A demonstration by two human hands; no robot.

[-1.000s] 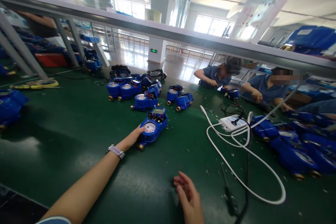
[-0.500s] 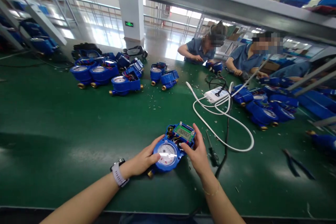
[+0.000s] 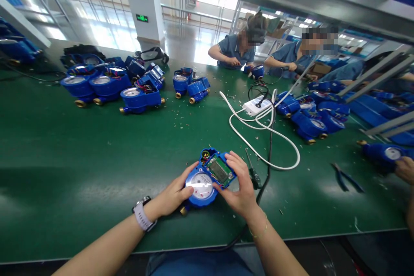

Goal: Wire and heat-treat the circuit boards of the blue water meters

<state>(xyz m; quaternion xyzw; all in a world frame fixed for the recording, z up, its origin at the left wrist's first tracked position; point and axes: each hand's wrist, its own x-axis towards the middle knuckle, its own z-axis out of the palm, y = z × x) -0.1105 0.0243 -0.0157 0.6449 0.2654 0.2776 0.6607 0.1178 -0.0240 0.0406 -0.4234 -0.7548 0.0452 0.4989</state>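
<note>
A blue water meter [image 3: 196, 199] with a round white dial and a brass end lies on the green bench in front of me. My left hand [image 3: 173, 194] grips its left side, thumb by the dial. On the meter's right part sits a green circuit board [image 3: 211, 164] with a grey display. My right hand [image 3: 241, 185] holds this board between the thumb at its lower edge and the fingers at its upper right edge. Wires show in the housing beside the board. A screwdriver [image 3: 255, 179] lies just right of my right hand.
A white power strip [image 3: 257, 105] with a looped white cable and a black cable [image 3: 268, 172] lie beyond. Pliers [image 3: 347, 177] rest at right. More blue meters [image 3: 142, 100] stand behind. Co-workers [image 3: 234, 51] sit opposite; another person's hand [image 3: 406, 169] touches a meter at far right.
The circuit board has turned and sits lower over the housing; digits seen on its display before do not show now. My right fingers have shifted onto its upper edge. A hand has appeared at far right.
</note>
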